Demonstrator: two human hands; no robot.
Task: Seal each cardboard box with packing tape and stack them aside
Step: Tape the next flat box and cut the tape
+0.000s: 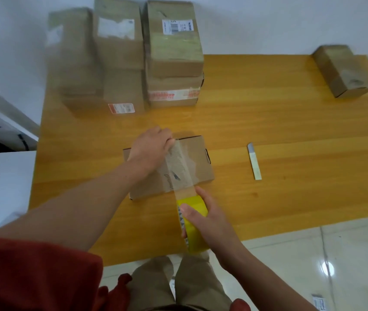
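Tape (179, 167) was stretched across the box (201, 162), gripped at its far edge by the left hand (150, 149), toward the roll (195, 240) clasped nearer by the right hand (207, 223).

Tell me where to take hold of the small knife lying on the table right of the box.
Probably pinch the knife by its pale near half, across the long edges, coming from above on the person's side. It lies flat on the table, with the slanted tip pointing away.
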